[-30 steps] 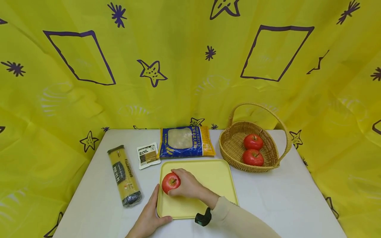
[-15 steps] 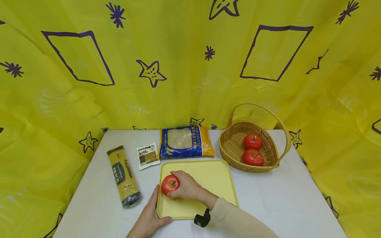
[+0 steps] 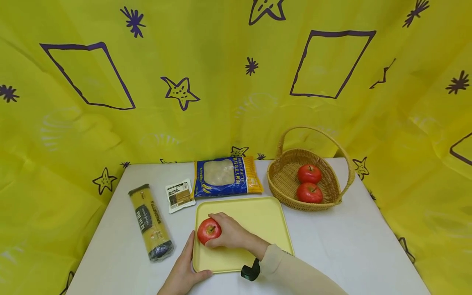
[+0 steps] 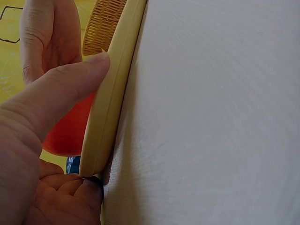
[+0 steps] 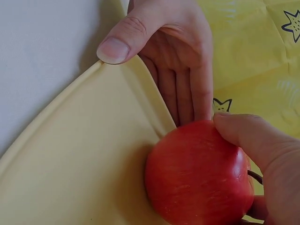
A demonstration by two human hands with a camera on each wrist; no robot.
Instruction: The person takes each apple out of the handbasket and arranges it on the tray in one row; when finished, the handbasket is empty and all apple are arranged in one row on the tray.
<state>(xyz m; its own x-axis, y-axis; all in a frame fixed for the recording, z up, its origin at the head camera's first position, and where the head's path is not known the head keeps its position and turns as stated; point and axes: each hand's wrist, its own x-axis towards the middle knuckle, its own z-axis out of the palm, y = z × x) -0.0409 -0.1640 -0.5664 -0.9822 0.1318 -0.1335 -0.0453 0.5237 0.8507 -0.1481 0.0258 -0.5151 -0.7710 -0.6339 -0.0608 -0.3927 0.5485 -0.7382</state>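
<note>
A red apple (image 3: 209,231) sits at the left side of a pale yellow tray (image 3: 254,213). My right hand (image 3: 230,232) grips it from the right, thumb in front and fingers behind; the stem faces up. In the right wrist view the apple (image 5: 199,173) is close to the tray's surface. My left hand (image 3: 182,266) holds the tray's near left corner, with its thumb on the front rim and its fingers along the left side. The left wrist view shows that thumb against the tray's edge (image 4: 105,108), with the apple partly hidden behind it.
Left of the tray lies a spaghetti pack (image 3: 151,223), with a small white-edged packet (image 3: 180,196) behind. A blue and yellow orecchiette bag (image 3: 226,177) lies beyond the tray. At the back right stands a wicker basket (image 3: 284,180) holding two red apples (image 3: 309,192). A yellow curtain (image 3: 221,123) hangs behind.
The head view has shifted slightly, so the whole scene sits a little further left. Both hands, the apple and the tray keep nearly the same places relative to each other.
</note>
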